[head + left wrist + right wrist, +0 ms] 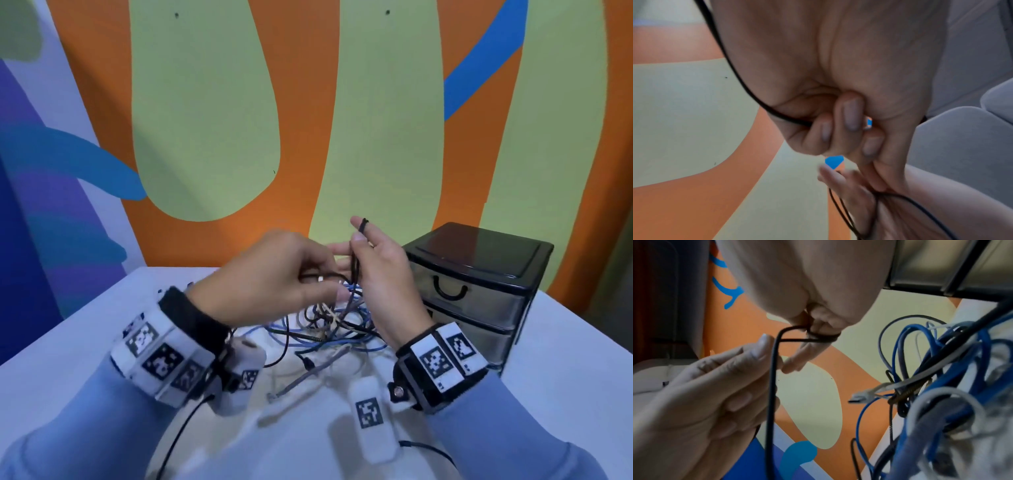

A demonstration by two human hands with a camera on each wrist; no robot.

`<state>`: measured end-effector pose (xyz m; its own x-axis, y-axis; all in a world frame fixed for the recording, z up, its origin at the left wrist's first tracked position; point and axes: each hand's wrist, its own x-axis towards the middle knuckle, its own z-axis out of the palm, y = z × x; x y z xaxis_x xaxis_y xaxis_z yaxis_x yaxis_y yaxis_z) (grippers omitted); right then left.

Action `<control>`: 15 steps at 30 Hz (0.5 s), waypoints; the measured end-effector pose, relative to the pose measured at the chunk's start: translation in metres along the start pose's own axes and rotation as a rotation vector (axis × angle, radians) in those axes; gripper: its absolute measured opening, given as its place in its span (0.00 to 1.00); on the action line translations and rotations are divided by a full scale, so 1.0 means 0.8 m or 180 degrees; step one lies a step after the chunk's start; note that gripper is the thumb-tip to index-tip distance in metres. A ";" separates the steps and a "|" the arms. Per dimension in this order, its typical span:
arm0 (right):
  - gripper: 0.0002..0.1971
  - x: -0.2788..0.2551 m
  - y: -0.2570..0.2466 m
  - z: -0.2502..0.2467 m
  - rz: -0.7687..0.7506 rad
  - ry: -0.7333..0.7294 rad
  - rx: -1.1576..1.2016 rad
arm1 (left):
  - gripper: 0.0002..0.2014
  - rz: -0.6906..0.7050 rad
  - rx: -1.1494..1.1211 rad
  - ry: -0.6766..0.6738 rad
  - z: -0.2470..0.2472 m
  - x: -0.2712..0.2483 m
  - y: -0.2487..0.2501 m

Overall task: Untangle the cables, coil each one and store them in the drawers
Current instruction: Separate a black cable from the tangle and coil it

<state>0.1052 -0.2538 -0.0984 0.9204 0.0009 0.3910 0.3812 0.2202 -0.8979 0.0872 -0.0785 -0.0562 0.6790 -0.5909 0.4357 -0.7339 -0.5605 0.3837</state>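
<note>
While both hands sit raised above the white tabletop (85, 342), the thin black cable (354, 265) runs between them: the left hand (274, 274) has its fingers curled and pinches a length of it, the strand leaving the fist sideways toward the right hand (380, 274). Right hand holds the same cable wound in a small loop round its raised fingers; right wrist view shows the black turns wrapped snug round the fingertips (818, 331), one strand dropping straight down past the left thumb. Left wrist view confirms the left fingers (851, 116) folded tight into the palm with the black cable coming out of the fist. Rest of the tangled pile of blue, grey, white and black cables (329, 329) lies on the table just under and between the hands, black cable trailing down into it. A clear-plug connector (859, 397) sticks out of the pile in the right wrist view. Black plastic drawer unit with smoky translucent drawers (479, 294) stands on the table just right of the right hand, both visible drawers pushed in. Painted orange, green and blue wall (308, 102) sits behind the table.
</note>
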 end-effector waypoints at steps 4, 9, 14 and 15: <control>0.16 0.002 0.004 0.001 0.0349 -0.0514 -0.0220 | 0.12 -0.0105 -0.0644 0.0313 -0.028 0.022 -0.027; 0.13 -0.001 -0.008 -0.009 0.0774 -0.1229 -0.0057 | 0.24 0.0100 -0.0180 0.1037 -0.008 0.020 -0.069; 0.18 -0.001 -0.012 -0.015 0.1121 -0.1194 0.0545 | 0.20 0.0260 0.0322 0.1656 -0.008 0.009 -0.094; 0.17 -0.002 -0.014 -0.015 0.1144 -0.1180 0.0826 | 0.19 0.0255 0.0415 0.1712 -0.008 0.008 -0.100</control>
<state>0.1004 -0.2677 -0.0917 0.8784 0.4513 0.1575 -0.0265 0.3750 -0.9267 0.1498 -0.0338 -0.0792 0.4916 -0.2743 0.8265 -0.7515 -0.6133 0.2434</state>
